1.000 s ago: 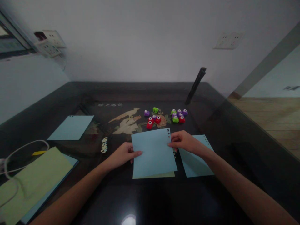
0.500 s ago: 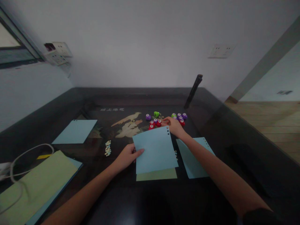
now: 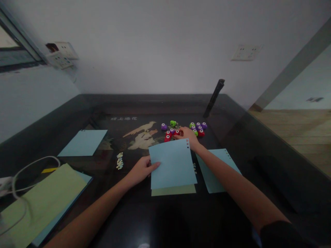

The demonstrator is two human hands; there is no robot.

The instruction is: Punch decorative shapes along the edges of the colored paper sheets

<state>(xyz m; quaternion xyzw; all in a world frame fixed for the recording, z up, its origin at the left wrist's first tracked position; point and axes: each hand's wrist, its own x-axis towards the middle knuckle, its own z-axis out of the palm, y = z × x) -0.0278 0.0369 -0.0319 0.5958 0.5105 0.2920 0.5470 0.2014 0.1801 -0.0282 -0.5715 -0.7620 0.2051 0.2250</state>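
Observation:
My left hand [image 3: 141,169] pinches the left edge of a light blue paper sheet [image 3: 173,163] with small punched holes near its top right corner. A pale green sheet [image 3: 173,190] peeks out below it. My right hand [image 3: 187,135] reaches forward over the top of the sheet, and its fingers close on a red punch [image 3: 177,132] among the small craft punches. Red punches [image 3: 167,137], purple punches [image 3: 163,126] and green punches [image 3: 172,123] lie clustered on the dark glossy table [image 3: 129,213].
Another blue sheet [image 3: 218,168] lies under my right forearm, and a third blue sheet [image 3: 83,142] lies at the left. A green and blue paper stack [image 3: 43,203] and a white cable [image 3: 23,172] sit at near left. Punched paper bits [image 3: 119,160] lie by my left hand. A black stick [image 3: 214,97] leans at the back.
My right hand let go of the blue sheet's top right corner and reached forward to the punches, closing on a red one. My left hand kept its hold on the sheet.

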